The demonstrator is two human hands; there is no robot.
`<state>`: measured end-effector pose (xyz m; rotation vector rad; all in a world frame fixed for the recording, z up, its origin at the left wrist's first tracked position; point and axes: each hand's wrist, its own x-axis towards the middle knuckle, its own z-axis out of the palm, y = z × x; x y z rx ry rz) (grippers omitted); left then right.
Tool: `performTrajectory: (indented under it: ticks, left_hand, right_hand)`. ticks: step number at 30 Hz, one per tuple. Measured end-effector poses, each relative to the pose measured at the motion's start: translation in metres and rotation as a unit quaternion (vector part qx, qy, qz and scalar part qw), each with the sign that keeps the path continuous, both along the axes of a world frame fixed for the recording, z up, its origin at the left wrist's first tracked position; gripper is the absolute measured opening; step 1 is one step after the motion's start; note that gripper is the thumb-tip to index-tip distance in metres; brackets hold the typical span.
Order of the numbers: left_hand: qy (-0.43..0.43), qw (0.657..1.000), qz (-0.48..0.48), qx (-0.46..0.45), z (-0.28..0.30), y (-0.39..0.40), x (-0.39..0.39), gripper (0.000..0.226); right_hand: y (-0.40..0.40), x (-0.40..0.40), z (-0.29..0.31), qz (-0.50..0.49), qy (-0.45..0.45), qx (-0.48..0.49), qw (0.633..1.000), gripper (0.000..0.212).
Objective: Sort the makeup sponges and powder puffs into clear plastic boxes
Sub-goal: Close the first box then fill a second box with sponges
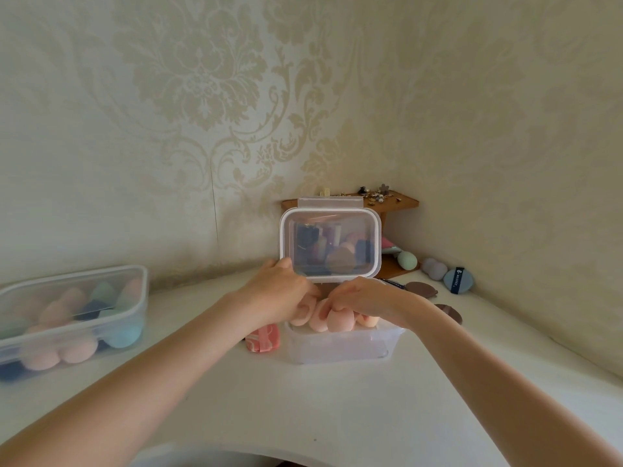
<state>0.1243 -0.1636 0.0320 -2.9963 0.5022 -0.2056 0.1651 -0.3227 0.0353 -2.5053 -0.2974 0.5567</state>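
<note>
A clear plastic box [340, 348] stands in the middle of the white table, holding several peach-pink puffs [340, 321]. Its clear lid [332, 244] stands upright behind them. My left hand [279, 288] holds the lid's lower left corner, thumb on its rim. My right hand [362, 296] reaches into the box with fingers curled on the puffs. A pink marbled puff [263, 338] lies beside the box's left wall. A second clear box [72, 318] at the left holds several sponges in peach, green and blue.
A wooden corner shelf [387, 203] with small trinkets stands behind the lid. Loose items lie at the right: a green sponge [407, 259], a lilac sponge [433, 267], a blue puff [457, 280] and two brown puffs [421, 288]. Wallpapered walls close in the corner.
</note>
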Motion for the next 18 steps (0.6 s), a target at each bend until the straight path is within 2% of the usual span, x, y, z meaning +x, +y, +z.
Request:
performTrajectory:
  ticks: [3, 6, 9, 11, 14, 18]
  left_hand:
    - [0.025, 1.0, 0.005, 0.014, 0.0003, -0.0028, 0.004, 0.03]
    - [-0.04, 0.999, 0.011, 0.006, -0.0024, -0.0016, 0.0051, 0.031]
    - [-0.04, 0.994, 0.042, -0.087, -0.0025, -0.0002, 0.0047, 0.019]
    - [-0.034, 0.989, 0.064, -0.128, 0.0008, 0.0001, 0.0034, 0.019]
    - [-0.051, 0.992, 0.071, -0.094, 0.0012, 0.0005, 0.0035, 0.017]
    - [-0.042, 0.997, 0.047, -0.038, -0.001, -0.0008, 0.0044, 0.022]
  right_hand:
    - [0.0019, 0.0004, 0.0014, 0.016, -0.004, -0.015, 1.0, 0.033]
    - [0.0049, -0.0008, 0.0028, 0.048, -0.019, -0.051, 0.997, 0.036]
    - [0.0036, 0.001, -0.0014, 0.046, -0.031, -0.039, 0.998, 0.038]
    - [0.0028, -0.001, -0.001, 0.049, -0.036, -0.028, 0.998, 0.038]
    - [-0.0002, -0.0028, 0.0013, 0.088, -0.061, -0.028, 0.994, 0.037]
    - [-0.0043, -0.0054, -0.0055, 0.164, -0.073, 0.024, 0.983, 0.034]
